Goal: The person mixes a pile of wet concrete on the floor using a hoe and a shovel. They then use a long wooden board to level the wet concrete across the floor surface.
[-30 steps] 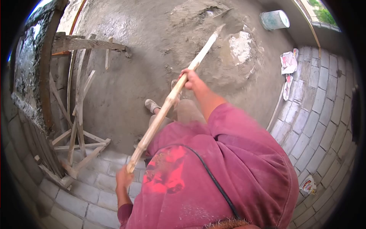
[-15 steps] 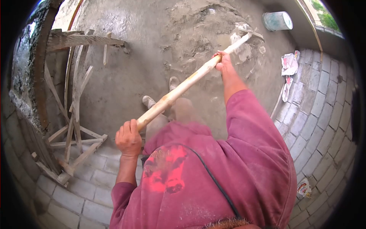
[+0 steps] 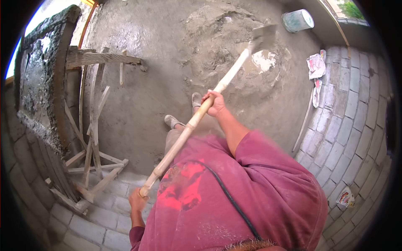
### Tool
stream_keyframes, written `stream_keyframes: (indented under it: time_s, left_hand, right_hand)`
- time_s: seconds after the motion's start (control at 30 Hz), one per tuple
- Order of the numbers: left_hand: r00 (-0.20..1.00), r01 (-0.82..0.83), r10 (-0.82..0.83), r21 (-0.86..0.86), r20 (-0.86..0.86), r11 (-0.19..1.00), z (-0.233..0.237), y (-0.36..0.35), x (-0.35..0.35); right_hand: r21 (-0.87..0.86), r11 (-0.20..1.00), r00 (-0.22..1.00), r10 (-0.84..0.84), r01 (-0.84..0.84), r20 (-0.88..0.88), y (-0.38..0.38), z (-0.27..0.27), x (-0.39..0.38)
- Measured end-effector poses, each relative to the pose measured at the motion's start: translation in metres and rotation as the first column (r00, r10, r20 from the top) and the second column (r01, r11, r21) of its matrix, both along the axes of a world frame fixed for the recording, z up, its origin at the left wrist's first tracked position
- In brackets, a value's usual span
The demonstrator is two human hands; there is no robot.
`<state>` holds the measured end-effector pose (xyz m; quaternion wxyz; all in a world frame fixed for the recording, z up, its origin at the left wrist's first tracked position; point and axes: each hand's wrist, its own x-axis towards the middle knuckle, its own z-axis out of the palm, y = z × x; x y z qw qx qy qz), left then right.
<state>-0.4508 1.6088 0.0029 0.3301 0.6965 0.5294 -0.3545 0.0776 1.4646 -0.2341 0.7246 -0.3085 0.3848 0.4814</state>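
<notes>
My left hand (image 3: 137, 201) is closed round the butt end of a long pale wooden handle, low beside my shirt. Farther up the shaft, my right hand (image 3: 214, 103) grips the same hoe (image 3: 180, 142). Its flat blade (image 3: 264, 37), slightly blurred, is over the far side of a heap of wet grey mortar (image 3: 209, 31). Just below the blade, a white patch (image 3: 264, 61) shows in the mortar. My shoes (image 3: 173, 121) stand at the near side of the mix, under the handle.
A whitish bucket (image 3: 298, 21) lies tipped at the far right. Torn paper sacks (image 3: 316, 67) rest along the paved blocks (image 3: 333, 121), with a crumpled wrapper (image 3: 345, 197) nearer me. To the left stand a wooden trestle (image 3: 94, 125) and a mortar-crusted screen frame (image 3: 44, 79).
Both hands have drawn the hoe back toward me, the left moving down and the right moving down and left. The blade has come off the white patch and turned, showing its flat face.
</notes>
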Motion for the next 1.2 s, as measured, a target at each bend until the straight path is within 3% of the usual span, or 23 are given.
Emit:
stream_keyframes:
  time_s: [0.1,0.17,0.2,0.4,0.57,0.63,0.7,0.73,0.77,0.83,0.87,0.97,1.2]
  left_hand:
    - [0.997,-0.080,0.081,-0.018,0.016,0.997,0.025,-0.003,-0.014]
    - [0.998,-0.016,0.016,0.002,-0.063,1.000,0.030,-0.008,-0.067]
    - [0.995,0.019,-0.018,0.010,-0.093,1.000,0.031,-0.009,-0.090]
    - [0.916,-0.222,0.204,-0.011,-0.345,0.975,0.120,-0.014,-0.173]
    - [0.893,-0.265,0.230,-0.037,-0.387,0.964,0.158,-0.026,-0.172]
    - [0.899,-0.291,0.248,-0.068,-0.361,0.954,0.151,-0.029,-0.152]
    - [0.878,-0.384,0.325,-0.111,-0.350,0.917,0.122,-0.041,-0.124]
    - [0.888,-0.391,0.327,-0.157,-0.324,0.907,0.103,-0.043,-0.097]
    - [0.896,-0.395,0.329,-0.201,-0.298,0.896,0.084,-0.042,-0.074]
    - [0.911,-0.406,0.361,-0.275,-0.198,0.872,0.039,-0.050,-0.052]
    - [0.925,-0.373,0.333,-0.277,-0.182,0.885,0.028,-0.047,-0.027]
    - [0.958,-0.261,0.220,-0.236,-0.186,0.936,0.005,-0.024,0.033]
    - [0.929,-0.037,0.025,-0.024,-0.368,0.999,0.036,0.009,0.067]
  right_hand:
    - [-0.156,0.968,0.980,0.192,-0.198,-0.056,0.038,-0.039,-0.038]
    - [-0.277,0.918,0.958,0.275,-0.286,-0.078,0.073,-0.047,-0.082]
    - [-0.231,0.914,0.942,0.316,-0.334,-0.112,0.086,-0.053,-0.107]
    - [-0.133,0.793,0.794,0.551,-0.594,-0.257,0.140,-0.059,-0.272]
    - [-0.127,0.676,0.669,0.651,-0.726,-0.360,0.152,-0.059,-0.319]
    - [-0.195,0.592,0.610,0.661,-0.782,-0.438,0.151,-0.064,-0.296]
    - [-0.230,0.554,0.599,0.728,-0.800,-0.334,0.134,-0.102,-0.263]
    - [-0.246,0.540,0.593,0.719,-0.805,-0.362,0.127,-0.131,-0.240]
    - [-0.317,0.492,0.584,0.710,-0.811,-0.393,0.135,-0.127,-0.203]
    - [-0.341,0.528,0.628,0.684,-0.778,-0.373,0.124,-0.184,-0.149]
    - [-0.320,0.534,0.623,0.687,-0.782,-0.375,0.132,-0.168,-0.115]
    - [-0.477,0.552,0.720,0.617,-0.684,-0.317,0.158,-0.169,-0.061]
    - [-0.186,0.807,0.818,0.505,-0.561,-0.275,0.186,-0.155,-0.048]
